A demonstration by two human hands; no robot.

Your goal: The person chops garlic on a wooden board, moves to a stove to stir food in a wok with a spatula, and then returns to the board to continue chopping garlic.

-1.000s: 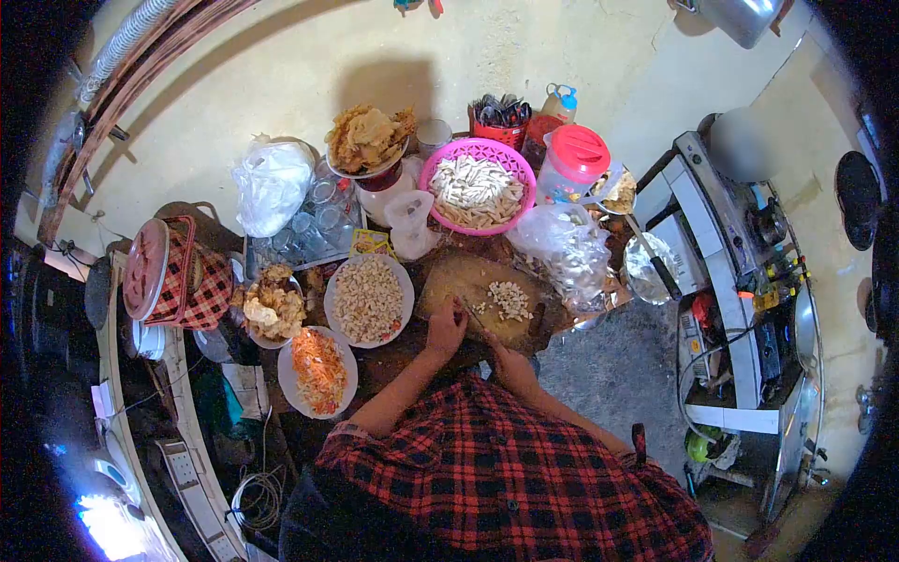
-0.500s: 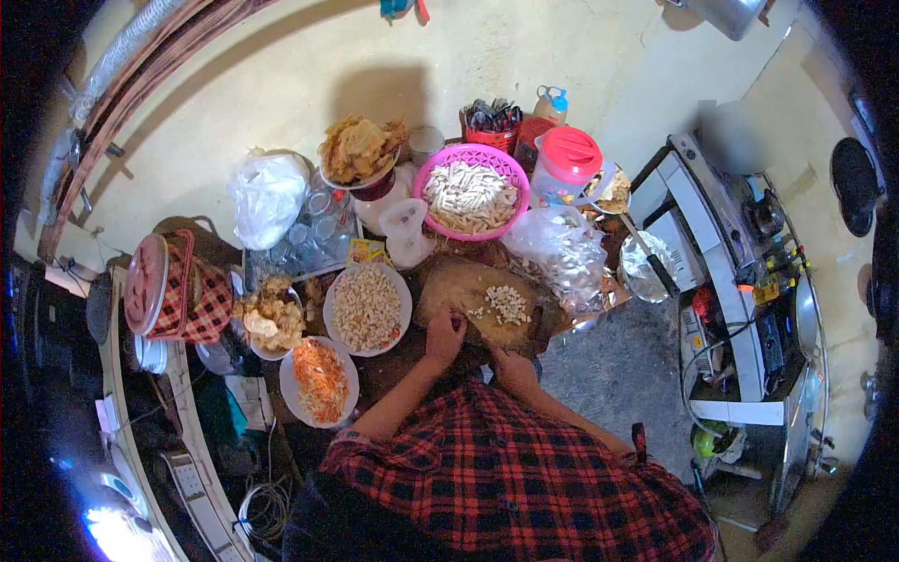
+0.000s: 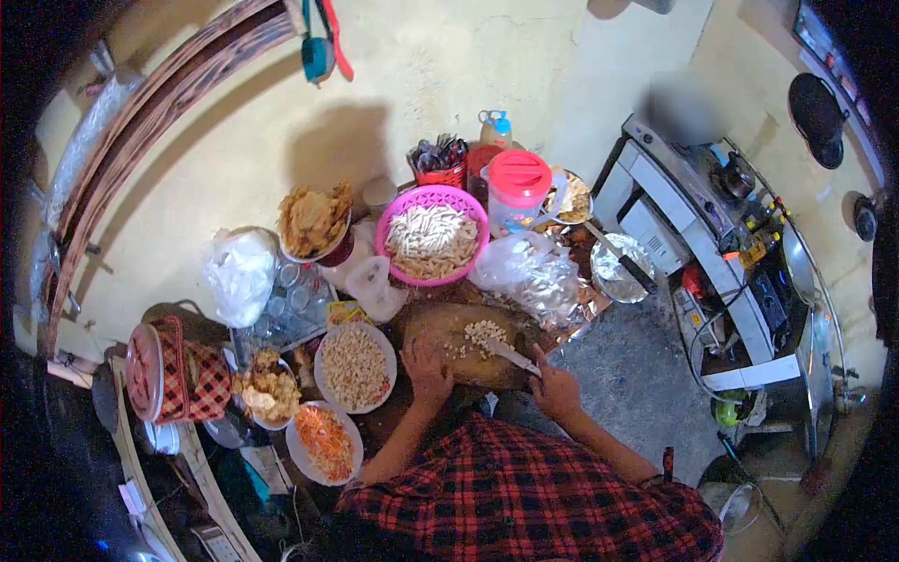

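Note:
My right hand (image 3: 558, 390) is closed round the handle of a knife (image 3: 510, 356), whose broad blade lies over the board and reaches to the pale chopped pieces (image 3: 484, 334). Those small pieces form a loose pile on a worn wooden cutting board (image 3: 433, 325). At the board's left edge my left hand (image 3: 428, 371) rests with its fingers stretched out, holding nothing. Just left of it is a plate heaped with similar diced pieces (image 3: 354, 367). Behind the board, a pink basket (image 3: 385, 255) contains pale cut strips (image 3: 433, 242).
Shredded orange and white vegetables (image 3: 323, 442) fill a nearer plate. Fried food (image 3: 316, 220) stands in a bowl behind. A plastic bag (image 3: 529, 276), red-lidded jug (image 3: 520, 183) and foil-coloured pan (image 3: 623, 267) stand right. A stove (image 3: 665, 150) is farther right.
The knife now shows in my right hand, which has shifted to the right. My left hand has opened out and lies at the board's left edge. The camera view has shifted.

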